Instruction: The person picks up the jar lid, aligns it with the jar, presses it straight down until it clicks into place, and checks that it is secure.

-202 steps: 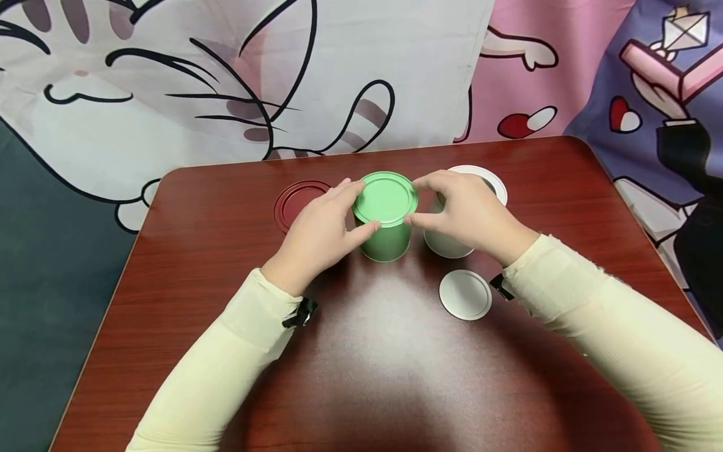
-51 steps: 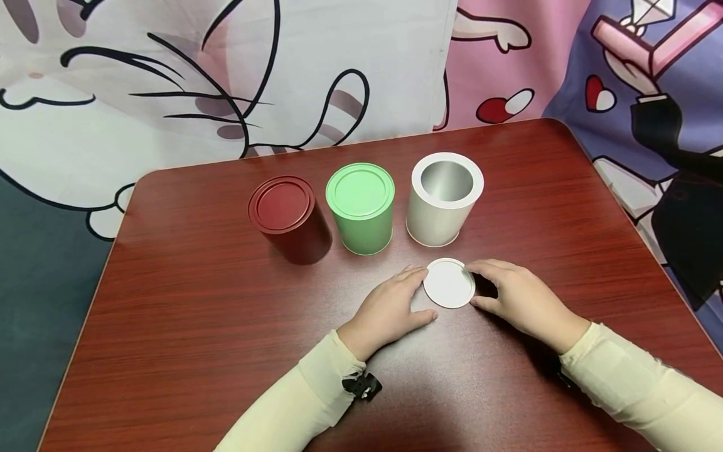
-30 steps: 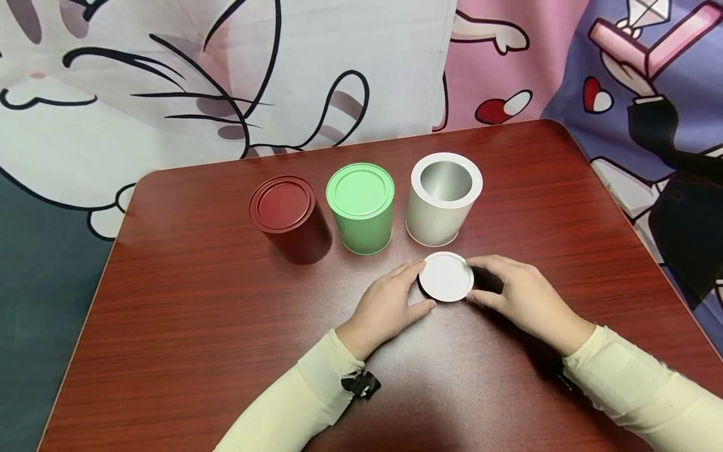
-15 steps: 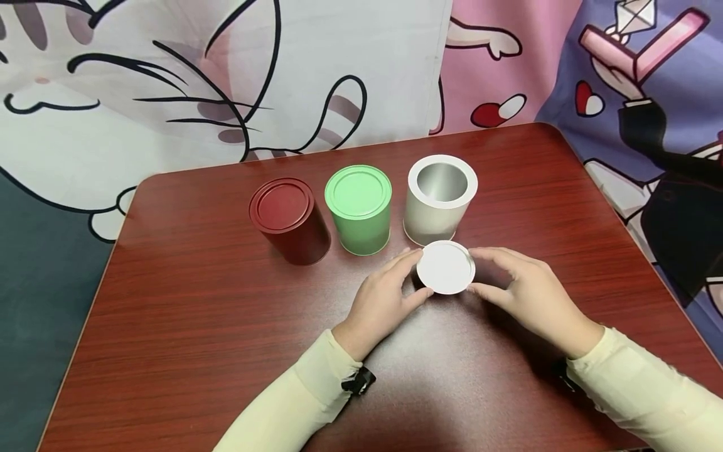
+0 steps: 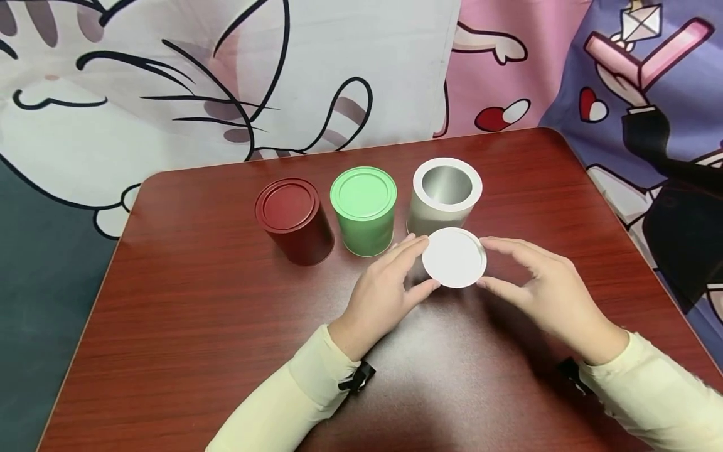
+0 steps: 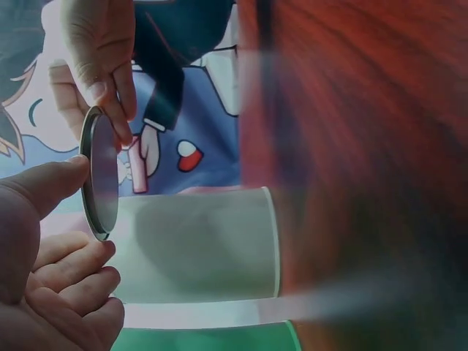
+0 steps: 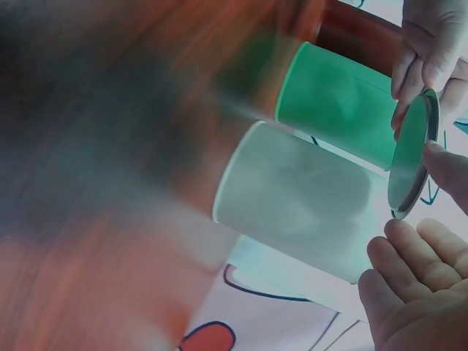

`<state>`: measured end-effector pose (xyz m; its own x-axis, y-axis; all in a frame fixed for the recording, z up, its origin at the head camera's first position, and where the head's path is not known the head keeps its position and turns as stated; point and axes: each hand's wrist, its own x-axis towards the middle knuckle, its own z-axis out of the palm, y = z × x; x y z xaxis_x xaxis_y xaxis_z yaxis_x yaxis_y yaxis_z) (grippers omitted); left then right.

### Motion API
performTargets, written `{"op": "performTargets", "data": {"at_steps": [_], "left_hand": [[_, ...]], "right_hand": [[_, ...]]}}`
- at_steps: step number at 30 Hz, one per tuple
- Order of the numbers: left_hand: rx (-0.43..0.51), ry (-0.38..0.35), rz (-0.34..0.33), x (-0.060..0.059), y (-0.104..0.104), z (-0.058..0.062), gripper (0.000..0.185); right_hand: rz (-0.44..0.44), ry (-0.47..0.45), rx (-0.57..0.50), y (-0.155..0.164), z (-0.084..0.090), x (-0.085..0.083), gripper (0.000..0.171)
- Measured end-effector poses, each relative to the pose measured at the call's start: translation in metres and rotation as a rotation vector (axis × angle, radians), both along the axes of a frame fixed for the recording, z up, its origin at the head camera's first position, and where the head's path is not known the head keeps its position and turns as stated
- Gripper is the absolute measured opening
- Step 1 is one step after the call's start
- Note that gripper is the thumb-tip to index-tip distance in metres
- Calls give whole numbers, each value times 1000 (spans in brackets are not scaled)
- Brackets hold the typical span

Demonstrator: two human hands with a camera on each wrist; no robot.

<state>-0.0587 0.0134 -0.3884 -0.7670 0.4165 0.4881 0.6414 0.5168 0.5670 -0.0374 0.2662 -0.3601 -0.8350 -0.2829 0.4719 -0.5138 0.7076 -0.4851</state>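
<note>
In the head view, my left hand (image 5: 375,298) and right hand (image 5: 556,298) pinch a round white lid (image 5: 454,257) by its edge from opposite sides, thumbs nearer me and fingers on the far side. Both wrist views show the lid (image 6: 102,175) raised well above the table at the height of the can tops. Just behind it stands a white can (image 5: 435,216) with an uncovered top and a grey metal inside; the lid overlaps its lower front in the head view. The right wrist view has the white can (image 7: 300,201) beside the green one.
A green can (image 5: 367,235) with a green lid stands left of the white can. Further left is a dark red can (image 5: 305,242) under its own red lid. The brown table (image 5: 198,314) ends at a printed cartoon cloth (image 5: 350,37) behind.
Earlier the hands were at the green lid, then moved to the white lid lying on the table. Since then the lid has risen and come closer to the white can, held by both hands.
</note>
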Motion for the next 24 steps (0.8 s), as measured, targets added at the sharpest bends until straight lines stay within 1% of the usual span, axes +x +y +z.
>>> {"op": "performTargets", "data": {"at_steps": [5, 9, 13, 17, 21, 24], "left_hand": [[1, 46, -2, -2, 0, 10, 58], [-35, 73, 3, -6, 1, 19, 57], [-87, 67, 12, -12, 1, 28, 58], [-132, 57, 21, -19, 1, 38, 58], [-178, 61, 38, -24, 1, 46, 58], [-215, 46, 40, -29, 1, 50, 56]], "right_hand": [[4, 31, -18, 0, 8, -1, 69], [16, 55, -21, 1, 12, -5, 67], [11, 65, -6, 0, 18, -11, 68], [-10, 52, 14, -1, 24, -17, 69], [-34, 32, 28, -1, 29, -24, 66], [-43, 27, 36, -1, 31, -29, 64]]}}
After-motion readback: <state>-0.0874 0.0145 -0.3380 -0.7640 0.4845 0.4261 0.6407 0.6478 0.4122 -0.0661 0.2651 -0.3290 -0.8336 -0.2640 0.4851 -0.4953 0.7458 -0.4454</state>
